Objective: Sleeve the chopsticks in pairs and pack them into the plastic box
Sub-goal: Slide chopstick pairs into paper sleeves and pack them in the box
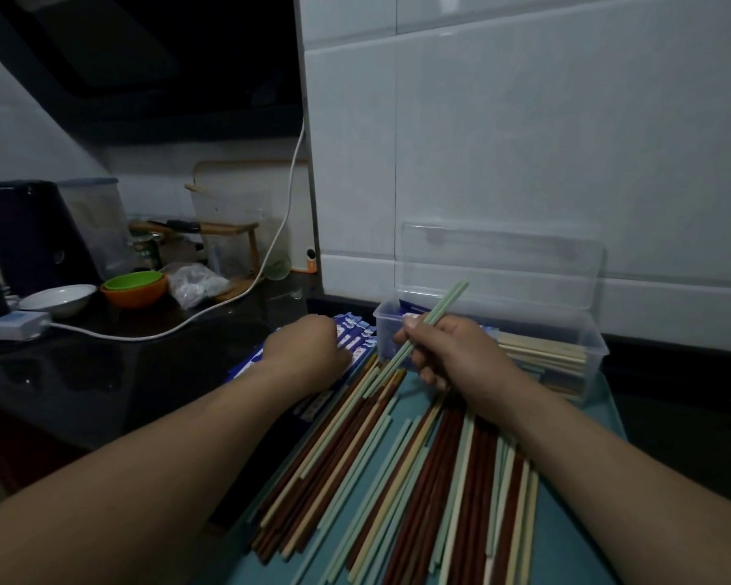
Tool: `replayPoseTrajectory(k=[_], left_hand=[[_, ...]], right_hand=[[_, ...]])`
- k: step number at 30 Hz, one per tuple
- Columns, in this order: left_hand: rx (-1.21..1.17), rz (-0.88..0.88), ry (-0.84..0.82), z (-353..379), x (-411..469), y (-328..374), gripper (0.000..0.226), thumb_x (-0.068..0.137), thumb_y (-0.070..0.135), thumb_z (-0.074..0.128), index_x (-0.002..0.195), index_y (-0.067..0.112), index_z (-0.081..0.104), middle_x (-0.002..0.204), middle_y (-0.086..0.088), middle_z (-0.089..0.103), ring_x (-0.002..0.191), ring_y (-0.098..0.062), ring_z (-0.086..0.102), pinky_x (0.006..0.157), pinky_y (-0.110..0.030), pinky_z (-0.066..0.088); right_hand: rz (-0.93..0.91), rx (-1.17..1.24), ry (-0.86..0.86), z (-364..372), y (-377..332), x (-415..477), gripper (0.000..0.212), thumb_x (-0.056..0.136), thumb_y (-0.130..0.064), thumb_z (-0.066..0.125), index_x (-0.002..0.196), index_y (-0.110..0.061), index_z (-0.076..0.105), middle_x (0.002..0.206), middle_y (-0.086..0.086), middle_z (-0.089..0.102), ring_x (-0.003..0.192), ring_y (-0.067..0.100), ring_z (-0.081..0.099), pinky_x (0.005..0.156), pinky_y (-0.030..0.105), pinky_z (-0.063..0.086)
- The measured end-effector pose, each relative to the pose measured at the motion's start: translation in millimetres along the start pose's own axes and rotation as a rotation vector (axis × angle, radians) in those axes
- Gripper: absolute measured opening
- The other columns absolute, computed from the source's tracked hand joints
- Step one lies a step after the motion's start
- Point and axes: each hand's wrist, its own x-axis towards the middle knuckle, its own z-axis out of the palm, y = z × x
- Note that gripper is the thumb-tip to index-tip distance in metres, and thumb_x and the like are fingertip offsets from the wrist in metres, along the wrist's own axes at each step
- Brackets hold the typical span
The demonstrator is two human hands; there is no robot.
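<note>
Step in hand: pairing done, sleeving not yet begun.

Right hand [452, 352]: fingers are curled round a pair of pale green chopsticks [439, 312], gripped near mid-length. The pair slants up and to the right, its upper ends standing in front of the near wall of the plastic box [596, 348], its lower ends near the loose chopsticks [397, 466].

Left hand [309, 348]: it lies knuckles-up on the stack of blue sleeves [355, 331], just left of the box. Its fingertips are hidden under the hand, so I cannot tell whether it already pinches a sleeve or only rests there.

Plastic box: it stands at the far end of the teal mat [566, 542], against the white wall, with its clear lid [503, 263] raised. Pale sticks lie lengthwise inside, with something blue at the left end; whether these are sleeved cannot be made out.

Loose chopsticks: a large spread in green, cream and dark red covers the mat between the forearms. Judged from that pile, most of the task remains.

Next move, as a judgement: the left hand needs to separate one sleeve from the stack and present its open mouth; the right hand needs to keep both tips level and together — uneven tips would likely catch on the sleeve's edge — then feed the pair in.
</note>
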Motion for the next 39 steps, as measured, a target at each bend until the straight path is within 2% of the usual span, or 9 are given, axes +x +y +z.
replayPoseTrajectory(k=[5,8,12,18,23,29,33,36,39], left_hand=[[0.033,-0.026,-0.014,-2.3,4.6,4.0,0.041,0.100,0.048,0.061,0.130,0.020,0.057,0.112,-0.002,0.063,0.096,-0.021,0.062,0.079,-0.039,0.054],[0.055,-0.060,-0.051,-5.3,8.9,5.9,0.035,0.100,0.048,0.063,0.122,0.020,0.060,0.096,0.002,0.059,0.085,-0.017,0.059,0.070,-0.035,0.049],[-0.026,-0.093,-0.045,-4.1,14.2,2.8,0.028,0.097,0.047,0.066,0.109,0.023,0.061,0.093,0.002,0.063,0.083,-0.017,0.063,0.079,-0.040,0.057],[-0.222,-0.049,0.107,-6.9,5.0,-5.1,0.028,0.099,0.054,0.061,0.087,0.029,0.059,0.086,0.005,0.064,0.078,-0.014,0.061,0.066,-0.037,0.050],[-0.562,0.016,0.341,-6.7,-18.6,-3.5,0.012,0.106,0.033,0.056,0.095,0.030,0.052,0.088,0.004,0.064,0.075,-0.013,0.062,0.063,-0.038,0.051],[-0.928,0.217,0.090,-9.2,-31.2,18.5,0.008,0.109,0.024,0.046,0.104,0.026,0.053,0.085,0.001,0.062,0.065,-0.010,0.055,0.060,-0.033,0.043],[-1.063,0.335,-0.075,-13.6,-30.6,25.5,0.039,0.113,0.044,0.035,0.118,0.021,0.066,0.080,-0.005,0.059,0.066,-0.010,0.057,0.064,-0.023,0.043],[-1.255,0.334,-0.175,-11.4,-26.5,26.9,0.045,0.111,0.050,0.036,0.122,0.022,0.071,0.098,-0.025,0.062,0.086,-0.032,0.060,0.080,-0.037,0.045],[-1.384,0.361,-0.233,-7.6,-17.3,26.8,0.044,0.110,0.047,0.041,0.122,0.017,0.070,0.094,-0.015,0.053,0.082,-0.026,0.051,0.074,-0.039,0.043]], right_hand=[[0.003,-0.017,0.002,-0.6,-1.9,-1.3,0.032,0.106,-0.037,0.057,0.098,-0.012,0.075,0.068,0.001,0.060,0.051,0.012,0.052,0.046,0.023,0.037],[-0.002,-0.023,-0.001,-0.9,-2.4,-2.0,0.033,0.106,-0.038,0.057,0.099,-0.011,0.074,0.068,0.002,0.060,0.052,0.011,0.053,0.045,0.022,0.036],[-0.001,-0.022,-0.002,-1.4,-3.0,-3.5,0.033,0.105,-0.039,0.057,0.099,-0.011,0.075,0.068,0.001,0.061,0.053,0.012,0.053,0.046,0.022,0.038],[-0.003,-0.051,-0.001,-1.3,-3.7,-4.5,0.034,0.105,-0.040,0.057,0.098,-0.012,0.076,0.068,0.002,0.061,0.054,0.012,0.054,0.047,0.022,0.039],[-0.022,-0.037,0.053,0.0,-6.1,-4.6,0.032,0.105,-0.038,0.059,0.094,-0.012,0.075,0.065,0.003,0.061,0.050,0.014,0.053,0.045,0.024,0.038],[-0.074,-0.017,0.130,3.0,-12.5,-9.7,0.034,0.105,-0.034,0.058,0.094,-0.006,0.072,0.065,0.009,0.061,0.047,0.016,0.051,0.045,0.023,0.040],[-0.092,0.012,0.167,1.2,-15.3,-10.1,0.035,0.106,-0.033,0.057,0.096,-0.003,0.071,0.063,0.010,0.060,0.046,0.017,0.050,0.044,0.022,0.040],[-0.103,0.000,0.182,-0.8,-15.9,-10.4,0.035,0.105,-0.034,0.057,0.096,-0.004,0.072,0.063,0.010,0.061,0.047,0.018,0.051,0.044,0.023,0.040],[-0.109,-0.015,0.189,-2.3,-16.3,-11.0,0.035,0.106,-0.036,0.057,0.096,-0.007,0.073,0.064,0.009,0.062,0.048,0.018,0.052,0.045,0.023,0.042]])
